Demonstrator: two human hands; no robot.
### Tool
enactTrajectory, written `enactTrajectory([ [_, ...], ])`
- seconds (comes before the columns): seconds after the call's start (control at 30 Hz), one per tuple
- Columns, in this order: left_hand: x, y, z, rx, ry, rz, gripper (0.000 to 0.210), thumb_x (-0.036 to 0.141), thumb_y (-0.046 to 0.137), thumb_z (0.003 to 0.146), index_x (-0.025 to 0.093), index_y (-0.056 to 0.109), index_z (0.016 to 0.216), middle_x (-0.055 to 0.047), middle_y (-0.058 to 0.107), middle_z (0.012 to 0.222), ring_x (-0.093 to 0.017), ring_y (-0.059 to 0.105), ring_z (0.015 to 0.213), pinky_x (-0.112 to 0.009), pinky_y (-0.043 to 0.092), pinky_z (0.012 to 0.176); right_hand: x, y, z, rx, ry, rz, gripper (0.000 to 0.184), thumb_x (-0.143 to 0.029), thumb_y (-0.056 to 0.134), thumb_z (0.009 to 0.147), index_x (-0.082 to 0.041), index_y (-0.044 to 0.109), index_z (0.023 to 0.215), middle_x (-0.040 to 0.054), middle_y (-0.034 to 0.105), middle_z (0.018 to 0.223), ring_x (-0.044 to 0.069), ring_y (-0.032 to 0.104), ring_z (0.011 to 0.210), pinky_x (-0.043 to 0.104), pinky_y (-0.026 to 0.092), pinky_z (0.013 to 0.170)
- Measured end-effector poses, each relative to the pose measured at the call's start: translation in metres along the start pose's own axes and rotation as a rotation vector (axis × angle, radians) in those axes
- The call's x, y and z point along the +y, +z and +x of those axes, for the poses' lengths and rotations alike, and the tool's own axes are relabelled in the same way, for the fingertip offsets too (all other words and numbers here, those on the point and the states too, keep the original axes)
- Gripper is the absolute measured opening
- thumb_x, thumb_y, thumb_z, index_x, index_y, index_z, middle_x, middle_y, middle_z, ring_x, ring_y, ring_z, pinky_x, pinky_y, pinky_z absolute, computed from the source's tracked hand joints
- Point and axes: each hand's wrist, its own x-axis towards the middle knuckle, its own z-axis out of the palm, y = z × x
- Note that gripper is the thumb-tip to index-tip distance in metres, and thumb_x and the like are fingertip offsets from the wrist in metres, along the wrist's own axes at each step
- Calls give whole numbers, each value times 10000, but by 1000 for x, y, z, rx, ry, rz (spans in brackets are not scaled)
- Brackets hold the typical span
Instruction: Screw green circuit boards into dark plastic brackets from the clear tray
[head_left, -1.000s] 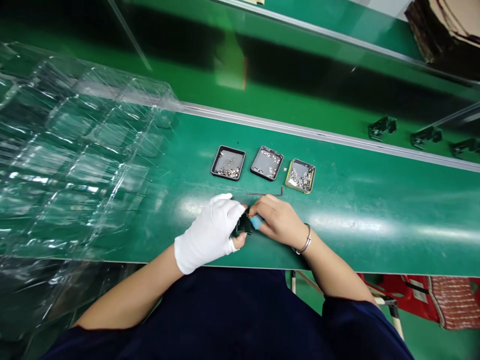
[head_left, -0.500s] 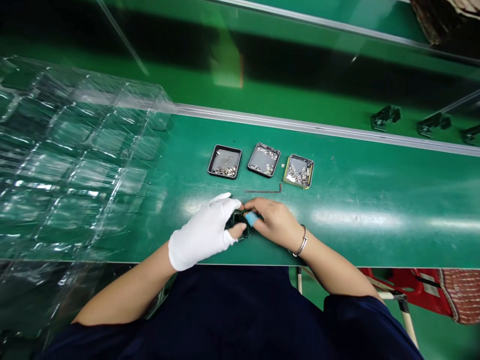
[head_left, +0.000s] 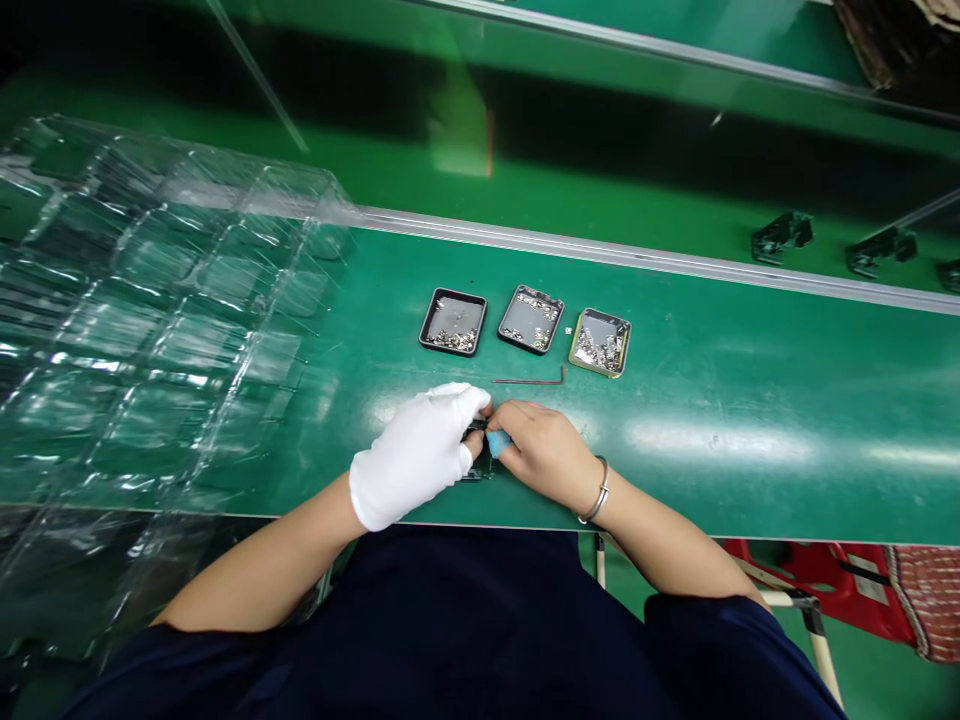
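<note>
My left hand (head_left: 420,450), in a white glove with bare fingertips, is closed around a small dark plastic-looking part (head_left: 477,462) close to the table's front edge. My right hand (head_left: 544,450) is bare, with a blue wrap on one finger and a bracelet at the wrist. Its fingertips are pinched together against the same part, touching the left fingertips. Most of the part is covered by my fingers. Whether the right fingers also pinch something tiny cannot be made out. Just beyond the hands lies an L-shaped hex key (head_left: 529,381).
Three shallow trays, left (head_left: 453,321), middle (head_left: 531,319) and right (head_left: 600,342), hold small metal pieces. Clear plastic compartment trays (head_left: 172,330) cover the left side. Dark parts (head_left: 782,237) stand behind the metal rail (head_left: 645,258). A red chair (head_left: 832,585) is at lower right.
My left thumb has drawn in toward the fingers, and my right fingertips have moved slightly down and left over the part. The whole view has shifted a little.
</note>
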Motion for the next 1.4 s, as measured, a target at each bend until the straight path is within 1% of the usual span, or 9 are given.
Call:
enactTrajectory([
  [0.13, -1, 3, 3, 2, 8, -24, 140, 139, 494, 782, 188, 560, 896, -49, 648, 889, -234, 618, 869, -347, 467, 754, -1, -2, 1, -20, 19, 21, 176, -62, 467, 772, -181, 517, 892, 64, 630, 860, 197, 582, 814, 291, 439, 724],
  [0.23, -10, 2, 4, 10, 6, -155, 268, 192, 486, 816, 189, 537, 1080, -56, 673, 996, -237, 636, 949, -371, 491, 819, 2, -5, 2, 10, 85, 99, 161, -68, 498, 761, -188, 538, 861, 34, 628, 819, 168, 581, 756, 254, 420, 673],
  [0.37, -27, -1, -4, 157, -17, -404, 467, 415, 475, 878, 174, 430, 1276, -120, 593, 1256, -254, 573, 1163, -408, 464, 977, 15, -5, 5, 49, 268, 199, 115, -107, 509, 807, -195, 566, 852, -38, 574, 651, 117, 532, 573, 214, 368, 564],
  [0.53, -33, 17, -25, 188, 12, -226, 732, 495, 642, 761, 137, 360, 1333, -182, 482, 1361, -321, 469, 1277, -475, 414, 1042, 39, -8, 11, 38, 244, 95, 164, -118, 501, 848, -188, 616, 941, 9, 647, 759, 152, 587, 695, 249, 426, 664],
  [0.63, -32, 32, -29, 161, -20, -168, 628, 380, 657, 759, 127, 394, 1270, -182, 552, 1272, -317, 553, 1184, -466, 474, 968, 52, -9, 15, 73, 163, -70, 210, -90, 472, 842, -161, 616, 977, 99, 645, 972, 220, 568, 910, 339, 443, 821],
  [0.7, -35, 38, -28, 168, -57, -156, 524, 316, 651, 753, 133, 438, 1196, -164, 604, 1189, -310, 602, 1107, -458, 498, 923, 58, -9, 16, 28, 148, -143, 230, -52, 439, 819, -148, 611, 937, 122, 623, 958, 244, 545, 914, 377, 443, 830],
  [0.93, -53, 39, -29, 222, -130, -219, 546, 305, 652, 759, 172, 426, 1237, -128, 592, 1235, -295, 586, 1141, -443, 479, 953, 48, -8, 11, -114, 71, 180, 300, -23, 442, 799, -191, 571, 1011, 48, 640, 963, 169, 605, 894, 285, 476, 816],
  [1.13, -56, 41, -30, 251, -101, -219, 536, 322, 646, 756, 172, 441, 1228, -128, 601, 1207, -302, 579, 1141, -449, 477, 954, 35, 2, 13, -179, 80, 35, 326, -23, 469, 782, -213, 583, 1021, 46, 635, 1030, 179, 610, 964, 262, 478, 794],
  [1.4, -57, 42, -30, 274, -49, -158, 514, 304, 635, 759, 152, 455, 1217, -145, 617, 1165, -320, 587, 1122, -460, 487, 937, 28, -3, 17, -256, 197, -27, 263, -58, 491, 799, -213, 590, 987, 39, 641, 954, 176, 622, 823, 246, 463, 674],
])
